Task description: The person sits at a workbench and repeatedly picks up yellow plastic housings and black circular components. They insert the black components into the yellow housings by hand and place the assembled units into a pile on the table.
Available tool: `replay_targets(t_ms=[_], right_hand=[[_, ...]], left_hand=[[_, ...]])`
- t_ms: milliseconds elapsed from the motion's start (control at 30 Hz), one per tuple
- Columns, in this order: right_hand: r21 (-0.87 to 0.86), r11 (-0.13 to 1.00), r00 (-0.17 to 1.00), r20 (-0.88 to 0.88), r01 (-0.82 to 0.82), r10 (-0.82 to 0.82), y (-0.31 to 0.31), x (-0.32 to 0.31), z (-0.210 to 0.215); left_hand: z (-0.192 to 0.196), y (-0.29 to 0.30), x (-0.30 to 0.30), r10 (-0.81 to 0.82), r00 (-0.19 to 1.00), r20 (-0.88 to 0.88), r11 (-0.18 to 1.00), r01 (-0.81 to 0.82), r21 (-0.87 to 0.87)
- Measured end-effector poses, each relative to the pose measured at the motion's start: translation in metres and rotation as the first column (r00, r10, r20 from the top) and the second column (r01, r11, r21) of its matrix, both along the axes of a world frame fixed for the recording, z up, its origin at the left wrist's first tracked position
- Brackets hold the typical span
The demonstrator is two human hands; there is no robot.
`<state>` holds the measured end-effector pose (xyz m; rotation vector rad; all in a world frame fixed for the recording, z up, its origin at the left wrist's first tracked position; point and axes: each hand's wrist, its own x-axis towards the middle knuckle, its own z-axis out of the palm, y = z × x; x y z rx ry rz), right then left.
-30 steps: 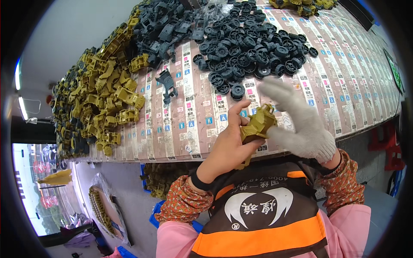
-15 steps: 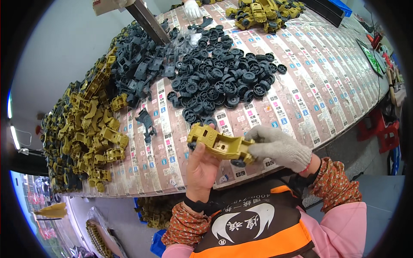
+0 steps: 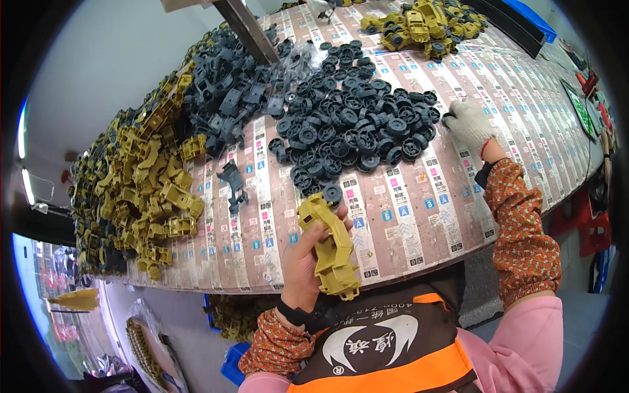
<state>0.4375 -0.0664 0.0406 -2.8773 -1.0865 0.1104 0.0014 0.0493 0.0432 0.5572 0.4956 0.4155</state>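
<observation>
My bare left hand (image 3: 303, 275) grips a yellow plastic toy car body (image 3: 335, 255) near the table's front edge. The body stands tilted, one end toward me, with its cab opening uncovered; any wheels on it are hidden from view. Over to the right, my gloved right hand (image 3: 473, 126) is stretched across the table, its fingertips closed at a single black toy wheel (image 3: 448, 119). That wheel lies just off the right side of a big heap of black wheels (image 3: 367, 124).
Yellow car bodies (image 3: 147, 177) and dark chassis parts (image 3: 239, 92) are piled at the left. One dark part (image 3: 232, 185) lies alone. Yellow cars (image 3: 426, 26) are heaped at the far side. A metal post (image 3: 246, 29) rises behind the wheels. Another person's gloved hand (image 3: 321, 8) shows at the top.
My right hand has left the toy car body and moved up and right to the lone wheel. My left hand has turned the body from crosswise to nearly upright. The view has shifted slightly.
</observation>
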Motion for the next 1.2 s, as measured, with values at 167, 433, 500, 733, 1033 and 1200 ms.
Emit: replay_targets(t_ms=[167,433,500,733,1033,1200], right_hand=[[0.237,0.971,0.997,-0.056,-0.032,0.047,-0.023,-0.035,0.009],[0.690,0.699,0.611,-0.638,0.186,0.468,-0.032,-0.215,0.041],[0.754,0.641,0.651,-0.562,0.148,0.510,-0.027,-0.237,0.028],[0.699,0.661,0.578,-0.669,0.274,0.467,-0.031,-0.270,0.026],[0.765,0.636,0.697,-0.511,0.102,0.503,-0.038,-0.282,0.026],[0.743,0.649,0.679,-0.563,0.166,0.471,-0.043,-0.283,0.029]], left_hand=[[-0.006,-0.004,0.000,-0.042,0.989,-0.144,0.996,0.052,0.071],[-0.005,-0.027,0.010,-0.113,0.990,-0.086,0.982,0.125,0.144],[0.005,-0.033,0.012,-0.107,0.993,-0.057,0.973,0.116,0.200],[-0.005,-0.042,0.010,-0.068,0.993,-0.096,0.896,0.103,0.432],[-0.017,-0.045,0.006,-0.043,0.992,-0.115,0.738,0.109,0.665],[-0.030,-0.040,0.004,-0.117,0.977,-0.178,0.567,0.213,0.795]])
